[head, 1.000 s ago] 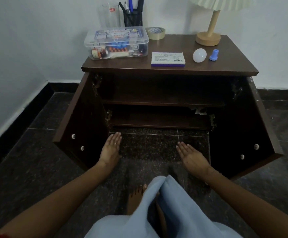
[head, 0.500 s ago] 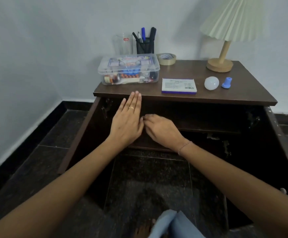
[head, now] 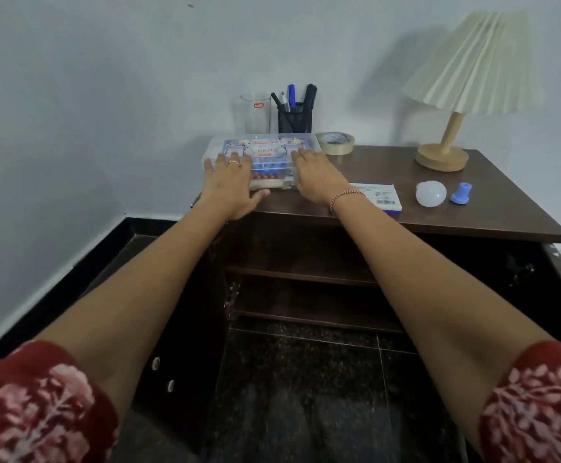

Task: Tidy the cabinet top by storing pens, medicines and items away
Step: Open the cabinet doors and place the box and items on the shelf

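Closest in, two red flowered sleeves frame the shot, and both bare forearms reach forward over the dark speckled floor. The cabinet's left door stands wide open, and inside, a shelf shows bare wood. Up on the cabinet top, here's the action: the left hand, ring on one finger, lies with fingers spread flat over the lid of the clear plastic box, thumb stretched along the box's front lower edge. The right hand, thread bracelet at the wrist, lays loose, straight fingers on the right end of the same lid. Neither hand curls round it. The box sits at the top's left end, packed with small medicine items and bearing a printed label.

Just right of the right wrist lies a flat white packet near the front edge. Further right sit a white bulb and a small blue cap, side by side. Behind the box: a roll of tape, a black mesh holder with pens standing in it, and a clear glass against the wall. Far right, a lamp with a pleated shade.
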`<action>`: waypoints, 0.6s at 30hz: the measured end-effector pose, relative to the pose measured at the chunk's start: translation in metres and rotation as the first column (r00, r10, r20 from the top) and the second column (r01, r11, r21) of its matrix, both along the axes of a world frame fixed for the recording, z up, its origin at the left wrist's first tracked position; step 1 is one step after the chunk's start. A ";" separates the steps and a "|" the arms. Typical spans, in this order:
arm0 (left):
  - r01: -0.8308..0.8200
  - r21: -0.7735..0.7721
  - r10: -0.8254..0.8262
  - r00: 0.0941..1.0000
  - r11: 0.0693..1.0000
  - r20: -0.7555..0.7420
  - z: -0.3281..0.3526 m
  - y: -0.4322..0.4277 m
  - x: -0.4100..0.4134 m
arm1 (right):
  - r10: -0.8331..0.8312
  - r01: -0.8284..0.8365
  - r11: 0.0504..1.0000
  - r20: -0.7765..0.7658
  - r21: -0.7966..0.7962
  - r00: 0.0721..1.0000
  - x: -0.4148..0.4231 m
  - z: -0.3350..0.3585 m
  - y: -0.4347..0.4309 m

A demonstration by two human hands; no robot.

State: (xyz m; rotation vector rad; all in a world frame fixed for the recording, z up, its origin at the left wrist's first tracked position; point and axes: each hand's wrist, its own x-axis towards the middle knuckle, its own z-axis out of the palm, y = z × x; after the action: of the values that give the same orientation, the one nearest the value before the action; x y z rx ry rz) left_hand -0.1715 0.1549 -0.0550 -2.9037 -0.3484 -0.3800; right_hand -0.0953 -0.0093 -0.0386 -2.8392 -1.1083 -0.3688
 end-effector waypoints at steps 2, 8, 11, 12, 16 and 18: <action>0.006 0.050 -0.008 0.999 0.999 0.048 -0.006 -0.001 -0.005 | -0.031 0.031 1.000 0.032 0.005 0.999 -0.002 -0.005 0.006; -0.004 0.141 -0.012 0.994 0.990 0.110 -0.007 0.000 -0.023 | -0.008 0.006 1.000 0.081 0.031 0.997 -0.022 -0.008 0.007; -0.004 0.145 -0.013 0.993 0.989 0.117 -0.004 -0.003 -0.036 | 0.001 -0.004 0.999 0.080 0.043 0.997 -0.036 -0.007 0.005; -0.008 0.148 -0.009 0.994 0.989 0.113 -0.004 -0.005 -0.042 | 0.009 -0.012 0.999 0.074 0.045 0.997 -0.040 -0.006 0.004; -0.066 0.231 0.047 0.995 0.971 0.084 -0.006 -0.022 -0.064 | 0.036 -0.033 0.999 0.096 -0.037 0.995 -0.064 -0.005 -0.004; -0.121 0.307 0.102 0.992 0.944 0.079 -0.008 -0.032 -0.075 | 0.010 0.009 0.995 0.179 -0.104 0.984 -0.076 -0.009 -0.003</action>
State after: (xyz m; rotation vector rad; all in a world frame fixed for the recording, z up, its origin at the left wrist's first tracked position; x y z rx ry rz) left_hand -0.2469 0.1227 -0.0627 -2.5551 -0.4190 -0.4624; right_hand -0.1715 -0.0126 -0.0477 -2.9445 -1.1929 -0.5941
